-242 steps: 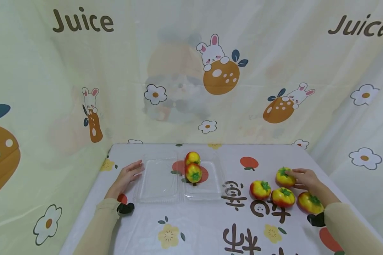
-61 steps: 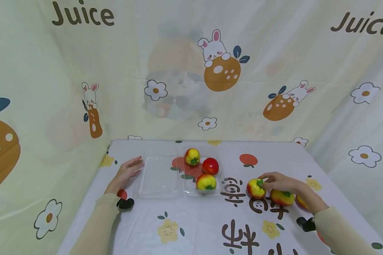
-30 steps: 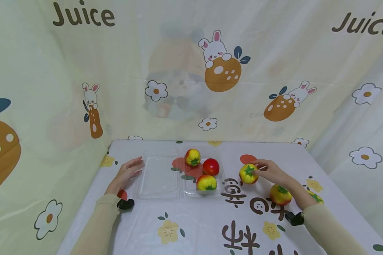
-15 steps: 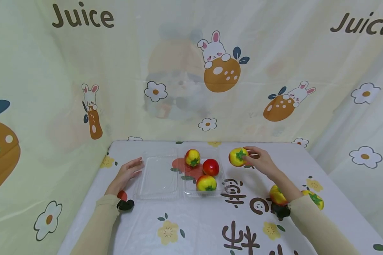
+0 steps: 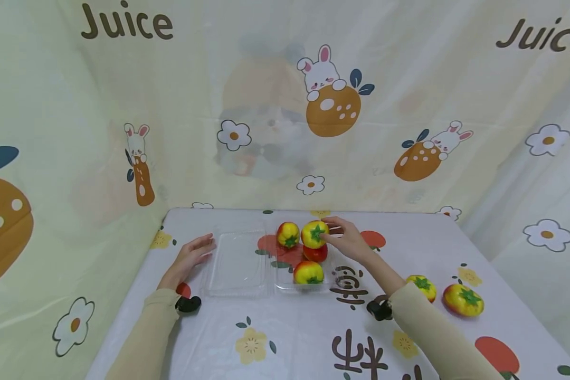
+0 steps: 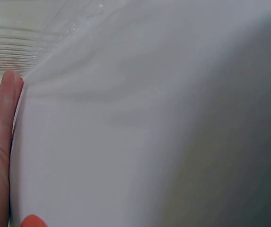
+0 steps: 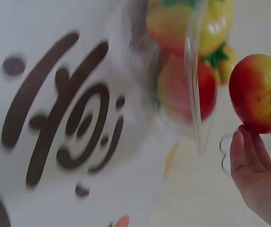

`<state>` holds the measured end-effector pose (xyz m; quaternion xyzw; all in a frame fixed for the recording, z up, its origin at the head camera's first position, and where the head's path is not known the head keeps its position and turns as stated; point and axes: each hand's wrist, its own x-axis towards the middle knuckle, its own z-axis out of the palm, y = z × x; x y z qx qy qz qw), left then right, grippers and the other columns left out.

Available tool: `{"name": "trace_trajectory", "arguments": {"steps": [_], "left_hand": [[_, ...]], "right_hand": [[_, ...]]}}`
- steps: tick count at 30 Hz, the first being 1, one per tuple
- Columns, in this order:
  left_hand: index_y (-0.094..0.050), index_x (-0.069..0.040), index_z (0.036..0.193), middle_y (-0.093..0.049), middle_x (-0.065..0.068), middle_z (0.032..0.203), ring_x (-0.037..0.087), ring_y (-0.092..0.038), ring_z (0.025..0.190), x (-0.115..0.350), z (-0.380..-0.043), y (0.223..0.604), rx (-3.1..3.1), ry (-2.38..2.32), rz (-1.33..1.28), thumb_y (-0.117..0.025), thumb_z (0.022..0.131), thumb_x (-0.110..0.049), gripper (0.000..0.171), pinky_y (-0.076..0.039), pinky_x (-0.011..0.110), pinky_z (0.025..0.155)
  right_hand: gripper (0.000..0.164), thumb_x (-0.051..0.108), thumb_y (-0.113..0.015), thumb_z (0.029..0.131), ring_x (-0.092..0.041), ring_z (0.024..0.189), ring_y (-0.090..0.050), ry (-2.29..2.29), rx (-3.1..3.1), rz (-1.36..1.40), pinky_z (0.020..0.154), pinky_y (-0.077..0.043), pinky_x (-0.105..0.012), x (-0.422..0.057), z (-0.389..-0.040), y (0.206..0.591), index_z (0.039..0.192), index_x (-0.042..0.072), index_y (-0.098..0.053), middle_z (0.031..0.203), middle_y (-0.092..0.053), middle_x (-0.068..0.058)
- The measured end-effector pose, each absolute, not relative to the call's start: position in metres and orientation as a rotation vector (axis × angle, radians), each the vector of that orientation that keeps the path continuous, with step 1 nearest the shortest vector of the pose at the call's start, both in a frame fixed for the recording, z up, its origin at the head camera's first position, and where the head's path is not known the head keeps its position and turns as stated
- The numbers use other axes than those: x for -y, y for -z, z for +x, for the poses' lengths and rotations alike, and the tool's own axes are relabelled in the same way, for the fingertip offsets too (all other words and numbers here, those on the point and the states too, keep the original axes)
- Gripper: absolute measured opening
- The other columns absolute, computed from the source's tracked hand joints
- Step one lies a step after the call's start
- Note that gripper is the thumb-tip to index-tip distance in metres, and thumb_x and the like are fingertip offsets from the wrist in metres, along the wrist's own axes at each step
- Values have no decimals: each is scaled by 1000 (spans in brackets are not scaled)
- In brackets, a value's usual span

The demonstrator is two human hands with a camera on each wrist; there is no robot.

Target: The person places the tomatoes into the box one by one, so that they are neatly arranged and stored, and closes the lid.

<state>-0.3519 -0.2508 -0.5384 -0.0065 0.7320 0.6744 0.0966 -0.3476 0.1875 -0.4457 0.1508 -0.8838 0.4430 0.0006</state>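
Observation:
My right hand [image 5: 349, 241] pinches a red-and-yellow persimmon [image 5: 315, 232] with a green calyx between thumb and fingers, over the back right of a clear plastic box [image 5: 296, 289]. In the right wrist view the held persimmon [image 7: 253, 90] is beside the box's clear wall. Inside the box are a persimmon [image 5: 288, 237] at the back left, a red-side-up one [image 5: 316, 254] partly hidden below the held fruit, and another [image 5: 309, 273] at the front. Fingers extended, my left hand [image 5: 188, 261] rests at the left edge of the box's clear lid [image 5: 237, 264], fingertips at its ribbed side.
Two more persimmons lie on the table to the right: one [image 5: 424, 287] partly behind my right sleeve, the other [image 5: 463, 301] farther right. A printed white cloth [image 5: 266, 327] covers the table. A patterned curtain [image 5: 266, 200] hangs along the back and sides.
My right hand took a persimmon from the group at right, lifted it, and carried it left over the box. Earlier, two more persimmons went into the box. My left hand has stayed put.

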Motion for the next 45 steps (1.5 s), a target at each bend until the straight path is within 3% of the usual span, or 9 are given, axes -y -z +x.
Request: {"name": "trace_trajectory", "arguments": {"steps": [9, 19, 30, 45], "left_hand": [[-37, -5, 151, -35, 16, 156, 29, -40, 138, 246, -352, 538, -2157, -2002, -27, -56, 101, -18, 55, -43, 34, 106], [-35, 0, 151, -35, 19, 155, 32, -40, 138, 247, -351, 538, -2150, -2037, 23, -55, 101, -13, 55, -43, 36, 107], [-35, -2, 151, -33, 19, 156, 33, -37, 139, 247, -350, 537, -2136, -2041, 8, -55, 101, -15, 56, -39, 40, 110], [-37, -3, 151, -35, 16, 156, 30, -38, 139, 252, -352, 539, -2158, -2018, 15, -55, 102, -16, 54, -42, 35, 107]], "right_hand": [[46, 16, -71, 91, -31, 109, -59, -1294, 2814, 622, 92, -54, -44, -151, -346, 463, 134, 6, -58, 125, -59, -15], [45, 13, -74, 88, -30, 105, -58, -1136, 2829, 717, 94, -52, -45, -140, -343, 476, 130, 5, -60, 117, -59, -13], [48, 15, -77, 87, -25, 104, -54, -955, 2920, 704, 98, -49, -44, -129, -342, 477, 131, 9, -61, 120, -59, -11], [49, 12, -76, 87, -34, 108, -56, -1125, 2874, 680, 97, -50, -48, -138, -343, 471, 131, 2, -58, 128, -57, -21]]}}
